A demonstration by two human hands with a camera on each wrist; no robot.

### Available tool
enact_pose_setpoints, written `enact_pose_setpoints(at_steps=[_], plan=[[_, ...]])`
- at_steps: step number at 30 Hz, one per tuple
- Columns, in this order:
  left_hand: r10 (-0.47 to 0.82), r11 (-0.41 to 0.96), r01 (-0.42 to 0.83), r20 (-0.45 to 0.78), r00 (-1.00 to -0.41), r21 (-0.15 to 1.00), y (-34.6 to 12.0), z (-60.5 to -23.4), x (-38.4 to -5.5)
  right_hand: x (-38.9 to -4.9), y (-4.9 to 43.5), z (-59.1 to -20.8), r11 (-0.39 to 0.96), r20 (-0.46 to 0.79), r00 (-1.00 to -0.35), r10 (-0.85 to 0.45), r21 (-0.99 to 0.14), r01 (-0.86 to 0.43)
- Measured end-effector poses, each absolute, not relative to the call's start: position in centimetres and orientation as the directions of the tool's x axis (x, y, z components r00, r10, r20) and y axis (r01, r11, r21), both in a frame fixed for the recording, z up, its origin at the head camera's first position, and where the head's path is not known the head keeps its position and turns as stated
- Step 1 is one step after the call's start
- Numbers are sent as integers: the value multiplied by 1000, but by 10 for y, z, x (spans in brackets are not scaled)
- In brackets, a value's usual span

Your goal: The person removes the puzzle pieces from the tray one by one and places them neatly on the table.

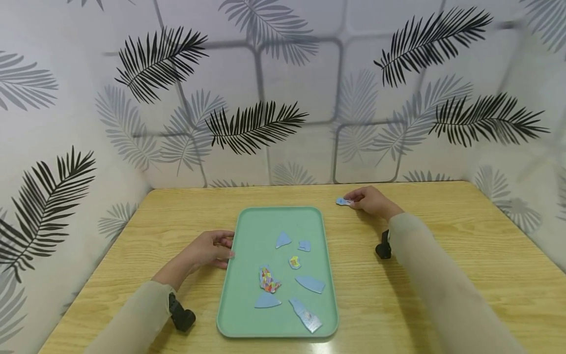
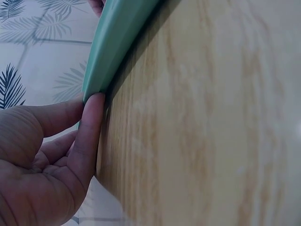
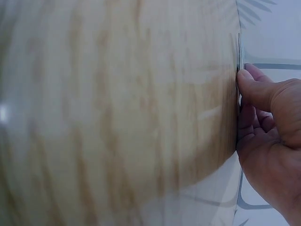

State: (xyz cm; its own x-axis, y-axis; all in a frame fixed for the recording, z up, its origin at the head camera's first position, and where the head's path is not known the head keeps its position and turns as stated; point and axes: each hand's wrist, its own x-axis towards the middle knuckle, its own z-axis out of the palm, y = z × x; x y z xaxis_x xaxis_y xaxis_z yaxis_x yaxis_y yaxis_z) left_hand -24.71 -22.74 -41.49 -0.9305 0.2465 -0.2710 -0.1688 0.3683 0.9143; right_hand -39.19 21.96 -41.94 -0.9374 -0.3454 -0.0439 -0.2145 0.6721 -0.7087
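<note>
room between tray (image 1: 252,231) and right sleeve (image 1: 442,280), wall (image 1: 300,83) blocking behind table (image 1: 358,285)

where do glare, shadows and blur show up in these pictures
Head view: glare on the table by the near edge of the tray, a soft shadow beside the right sleeve; left wrist view: table grain soft, bright spot at the right edge; right wrist view: grain blurred, bright spot at the left edge.

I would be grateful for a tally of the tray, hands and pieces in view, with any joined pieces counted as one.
Tray: 1
Hands: 2
Pieces: 8 (7 on the tray, 1 in the right hand)
Total: 11
</note>
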Motion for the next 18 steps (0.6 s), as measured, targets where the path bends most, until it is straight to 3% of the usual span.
enact_pose_setpoints(at_steps=[18], plan=[[261, 373, -158, -267, -928, 914, -227, -416, -248, -388, 218, -416, 666, -55, -938, -344, -718, -202]])
